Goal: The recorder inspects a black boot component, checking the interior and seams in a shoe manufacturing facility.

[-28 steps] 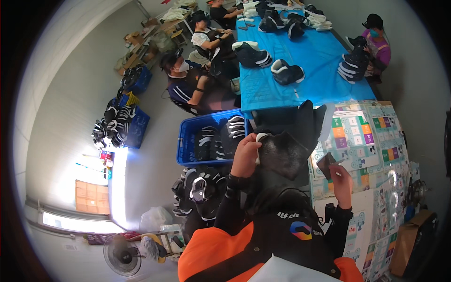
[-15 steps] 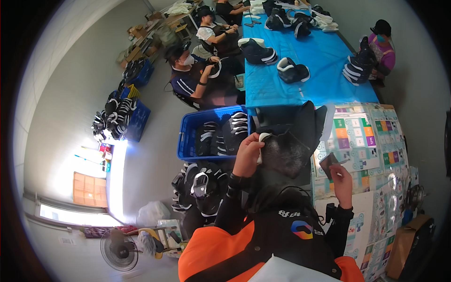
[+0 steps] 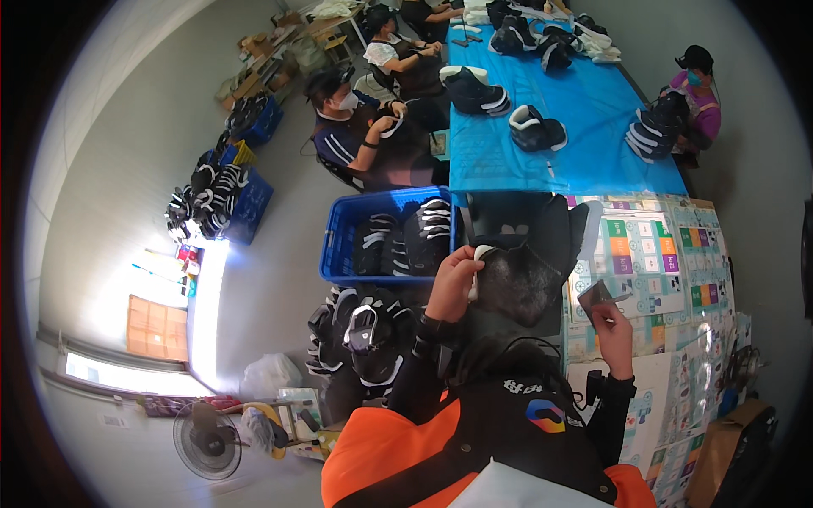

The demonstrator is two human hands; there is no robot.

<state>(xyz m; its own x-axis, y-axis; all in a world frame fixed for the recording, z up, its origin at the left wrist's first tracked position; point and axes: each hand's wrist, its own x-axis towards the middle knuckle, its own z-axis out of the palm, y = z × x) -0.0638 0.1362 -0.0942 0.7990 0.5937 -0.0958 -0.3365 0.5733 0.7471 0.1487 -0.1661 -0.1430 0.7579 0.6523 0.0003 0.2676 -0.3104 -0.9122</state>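
My left hand (image 3: 456, 284) pinches the white-lined edge of a black shoe upper (image 3: 515, 288). A pale, dusty-looking patch covers part of the upper's dark surface. The upper rests on a dark work surface (image 3: 500, 216), and a tall black flap with a white edge (image 3: 584, 233) rises at its right. Over the patterned sheets to the right, my right hand (image 3: 616, 337) is closed on a small dark flat piece (image 3: 595, 295). A thin, pale, stick-like part juts out beside its fingers; I cannot make out exactly what it is.
A blue crate (image 3: 326, 245) of black-and-white uppers stands left of the work surface, with a pile of uppers (image 3: 373, 339) nearer me. Patterned sheets (image 3: 694, 339) cover the right side. Beyond is a blue-covered table (image 3: 584, 161) with shoes; several people sit around it. A fan (image 3: 207, 440) stands lower left.
The whole view has shifted slightly. My left hand keeps its grip on the upper's edge, and my right hand still holds the dark piece in nearly the same place.
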